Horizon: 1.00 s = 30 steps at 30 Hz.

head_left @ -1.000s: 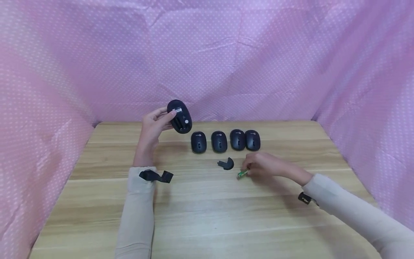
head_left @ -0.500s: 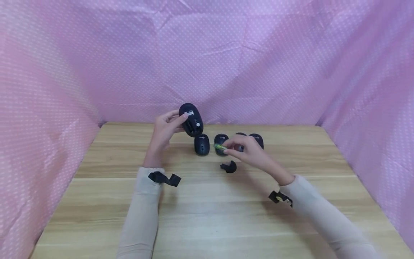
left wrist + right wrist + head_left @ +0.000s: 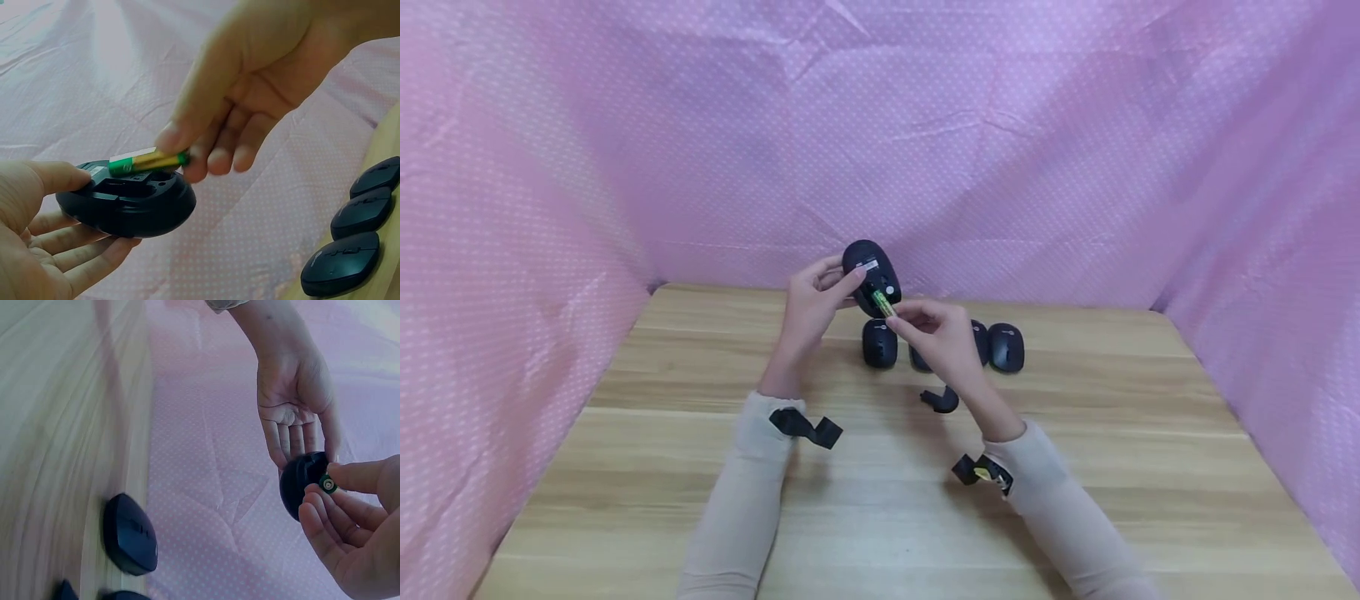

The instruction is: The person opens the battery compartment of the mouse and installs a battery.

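Observation:
Raised above the table, a black computer mouse (image 3: 867, 265) is gripped in my left hand (image 3: 814, 302), its underside facing me and the thumb lying across a white label. In the left wrist view its battery slot (image 3: 128, 187) is uncovered. My right hand (image 3: 943, 337) pinches a green and gold battery (image 3: 147, 161) between thumb and fingers. The battery is held tilted right over the slot; whether it touches the mouse I cannot tell. A loose black battery cover (image 3: 945, 401) lies on the table below the right hand.
Several more black mice stand in a row at the back of the wooden table (image 3: 865, 517), among them a left one (image 3: 880, 343) and a right one (image 3: 1006, 347). My right hand partly hides the middle ones. A pink dotted cloth (image 3: 925, 150) hangs behind.
My right hand has picked the battery up from the table and carried it up and left to the mouse. My left hand has shifted right in the view with the mouse.

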{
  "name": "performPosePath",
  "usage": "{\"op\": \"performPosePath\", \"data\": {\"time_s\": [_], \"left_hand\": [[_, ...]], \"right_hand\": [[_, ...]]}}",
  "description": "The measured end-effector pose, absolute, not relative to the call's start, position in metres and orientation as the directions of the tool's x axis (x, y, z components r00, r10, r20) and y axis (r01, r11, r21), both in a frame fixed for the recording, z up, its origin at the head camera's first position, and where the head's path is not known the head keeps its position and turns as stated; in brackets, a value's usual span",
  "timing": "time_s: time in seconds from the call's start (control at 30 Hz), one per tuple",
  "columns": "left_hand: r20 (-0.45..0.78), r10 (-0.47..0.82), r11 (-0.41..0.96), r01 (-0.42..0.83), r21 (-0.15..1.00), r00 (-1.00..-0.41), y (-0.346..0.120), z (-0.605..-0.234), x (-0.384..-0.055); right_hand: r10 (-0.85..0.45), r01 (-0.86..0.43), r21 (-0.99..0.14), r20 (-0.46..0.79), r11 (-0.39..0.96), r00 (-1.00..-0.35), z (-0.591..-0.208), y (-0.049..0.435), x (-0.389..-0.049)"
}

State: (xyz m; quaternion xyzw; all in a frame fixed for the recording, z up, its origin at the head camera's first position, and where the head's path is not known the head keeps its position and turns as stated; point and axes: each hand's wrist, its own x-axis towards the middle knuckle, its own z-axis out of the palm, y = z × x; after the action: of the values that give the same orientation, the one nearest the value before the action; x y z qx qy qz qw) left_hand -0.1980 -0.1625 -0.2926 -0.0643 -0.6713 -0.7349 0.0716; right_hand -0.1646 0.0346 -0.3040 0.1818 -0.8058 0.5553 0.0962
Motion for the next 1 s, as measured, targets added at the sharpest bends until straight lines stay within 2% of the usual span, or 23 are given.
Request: {"op": "performPosePath", "data": {"time_s": [0.27,0.7,1.0], "left_hand": [[0.241,-0.044,-0.11,0.244,0.964,-0.97,-0.152,-0.288,-0.192],[0.228,-0.018,-0.11,0.229,0.967,-0.973,-0.155,-0.282,-0.191],[0.206,0.037,-0.132,0.199,0.971,-0.978,-0.16,-0.282,-0.197]], "right_hand": [[-0.103,-0.354,-0.882,0.339,0.312,-0.935,-0.304,0.031,-0.161],[0.035,-0.365,-0.873,0.397,0.324,-0.917,-0.304,0.022,-0.158],[-0.028,-0.304,-0.918,0.307,0.255,-0.951,-0.305,0.025,-0.166]]}}
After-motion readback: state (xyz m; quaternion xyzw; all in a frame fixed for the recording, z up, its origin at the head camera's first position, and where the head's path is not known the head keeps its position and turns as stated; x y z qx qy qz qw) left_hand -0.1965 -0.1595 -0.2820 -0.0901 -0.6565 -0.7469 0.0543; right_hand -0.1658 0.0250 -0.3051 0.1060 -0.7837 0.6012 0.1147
